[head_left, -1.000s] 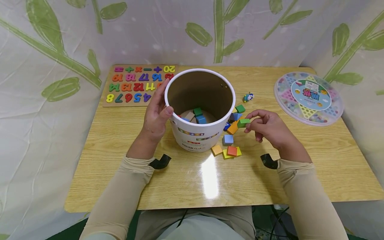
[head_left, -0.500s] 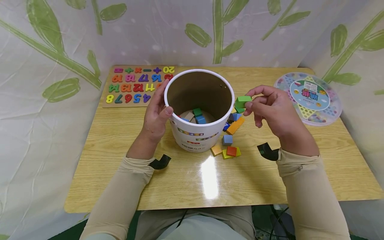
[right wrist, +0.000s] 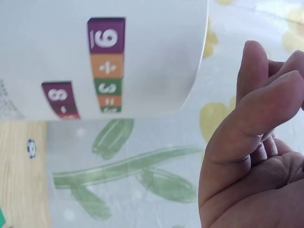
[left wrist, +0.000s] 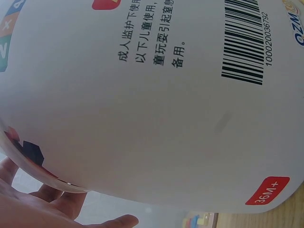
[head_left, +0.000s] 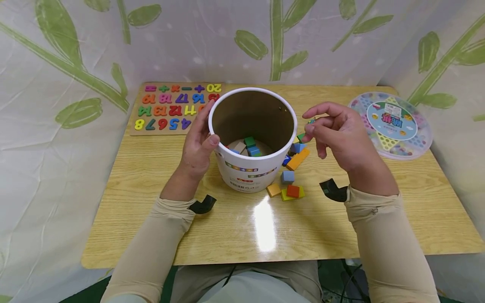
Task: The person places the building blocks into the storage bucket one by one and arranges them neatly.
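Note:
A white bucket (head_left: 250, 174) with printed sums on its side stands upright on the table. My left hand (head_left: 197, 143) holds its left side, the thumb lying at the rim. In the left wrist view the bucket wall (left wrist: 142, 118) hides much of that grip. Inside the bucket lie several blocks, among them a dark green block (head_left: 249, 141) and a blue block (head_left: 253, 150). Right of the bucket hovers my right hand (head_left: 337, 134), its fingers loosely bent and holding nothing. Beneath and beside it lie loose blocks, including an orange block (head_left: 298, 159) and a light blue cube (head_left: 287, 176).
A wooden number board (head_left: 166, 105) lies at the back left. At the right is a round, clear-lidded game box (head_left: 392, 126). Near the table's front, a red block (head_left: 293, 191) rests on yellow ones, beside a light orange block (head_left: 273, 190). A patterned curtain stands behind.
My right hand lifted a green block to the bucket's right rim and let it go; a bit of bright green now shows inside the bucket. The left hand has stayed in place.

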